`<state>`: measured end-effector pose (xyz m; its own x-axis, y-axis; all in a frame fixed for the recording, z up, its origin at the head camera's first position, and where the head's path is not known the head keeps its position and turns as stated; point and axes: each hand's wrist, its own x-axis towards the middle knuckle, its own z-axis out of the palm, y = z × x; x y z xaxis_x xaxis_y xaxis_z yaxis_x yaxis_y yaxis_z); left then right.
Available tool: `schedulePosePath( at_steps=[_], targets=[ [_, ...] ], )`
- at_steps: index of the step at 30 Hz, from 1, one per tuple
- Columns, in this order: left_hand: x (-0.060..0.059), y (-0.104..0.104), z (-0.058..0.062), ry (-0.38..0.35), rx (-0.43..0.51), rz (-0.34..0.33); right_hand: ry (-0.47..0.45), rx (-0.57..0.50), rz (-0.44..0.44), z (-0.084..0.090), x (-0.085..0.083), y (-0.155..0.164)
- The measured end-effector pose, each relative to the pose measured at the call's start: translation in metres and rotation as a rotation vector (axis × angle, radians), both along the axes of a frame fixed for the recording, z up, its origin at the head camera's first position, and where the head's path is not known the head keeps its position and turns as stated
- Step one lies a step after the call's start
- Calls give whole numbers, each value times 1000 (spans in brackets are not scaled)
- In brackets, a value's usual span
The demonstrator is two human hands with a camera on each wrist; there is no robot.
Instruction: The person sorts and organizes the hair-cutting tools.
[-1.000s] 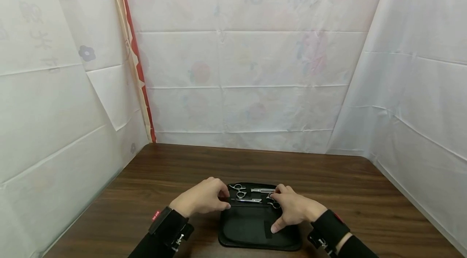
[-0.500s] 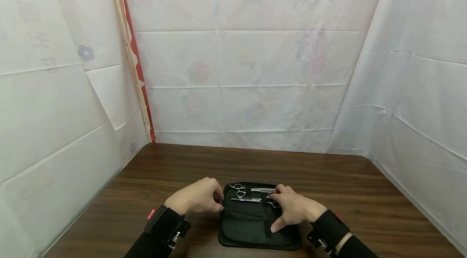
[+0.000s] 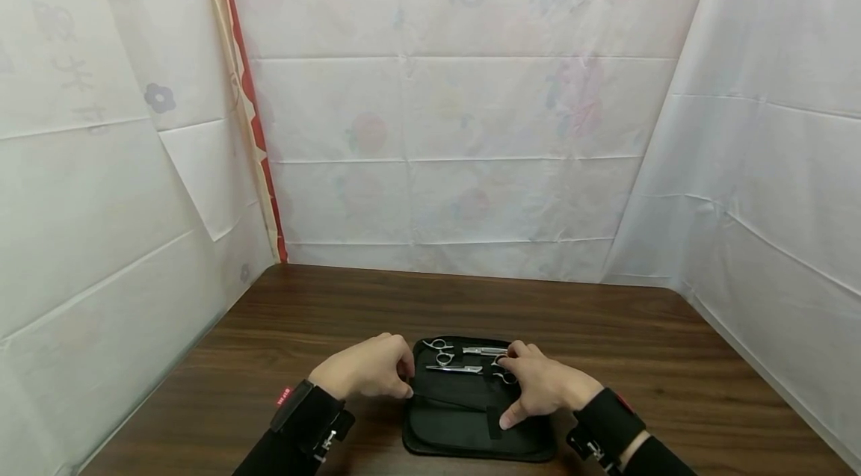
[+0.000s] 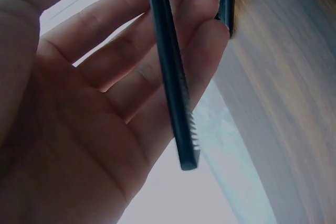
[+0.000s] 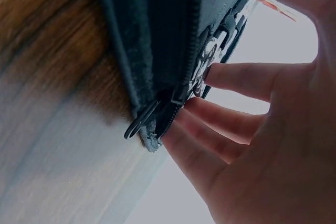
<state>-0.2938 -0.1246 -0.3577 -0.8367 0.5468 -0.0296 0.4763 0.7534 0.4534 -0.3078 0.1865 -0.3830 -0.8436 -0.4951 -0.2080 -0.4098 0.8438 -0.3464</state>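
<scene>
A black comb (image 3: 447, 403) is pinched in my left hand (image 3: 373, 368); its teeth show along one edge of the comb (image 4: 176, 77) in the left wrist view. It lies low across the lower half of an open black zip case (image 3: 464, 442), its far end right at an elastic strap (image 3: 494, 424). My right hand (image 3: 543, 380) rests spread on the case's right side, thumb beside the strap, fingertips by the finger rings of a pair of scissors (image 3: 457, 369). Above these, thinning scissors (image 3: 484, 350) sit in the upper half. The right hand's fingers partly hide the scissors.
The case lies on a brown wooden table (image 3: 323, 297) near its front. White sheeting (image 3: 430, 125) hangs behind and on both sides. A zip pull (image 5: 140, 121) hangs off the case's edge in the right wrist view.
My left hand first moved left and the comb came down from near the fold over the lower half. Then it shifted slightly right and nearer, bringing the comb's end to the strap. The right hand stayed still.
</scene>
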Motion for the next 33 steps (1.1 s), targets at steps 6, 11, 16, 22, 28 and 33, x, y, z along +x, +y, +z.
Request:
schedulePosePath(
  at_steps=[6, 11, 16, 22, 28, 33],
  targets=[
    [2, 3, 1, -18, -14, 15, -5, 2, -13, 0, 0, 0],
    [1, 3, -2, -39, -15, 15, -4, -3, -6, -1, 0, 0],
    [1, 4, -2, -58, -11, 7, -1, -4, -1, -1, 0, 0],
    [2, 5, -3, -64, -6, -2, 7, -8, 3, -1, 0, 1],
    [1, 5, -4, -67, -3, -5, 1, -18, 14, -1, 0, 1],
    [2, 6, -5, -68, 2, -6, -3, -20, 15, -1, 0, 1]
  ],
)
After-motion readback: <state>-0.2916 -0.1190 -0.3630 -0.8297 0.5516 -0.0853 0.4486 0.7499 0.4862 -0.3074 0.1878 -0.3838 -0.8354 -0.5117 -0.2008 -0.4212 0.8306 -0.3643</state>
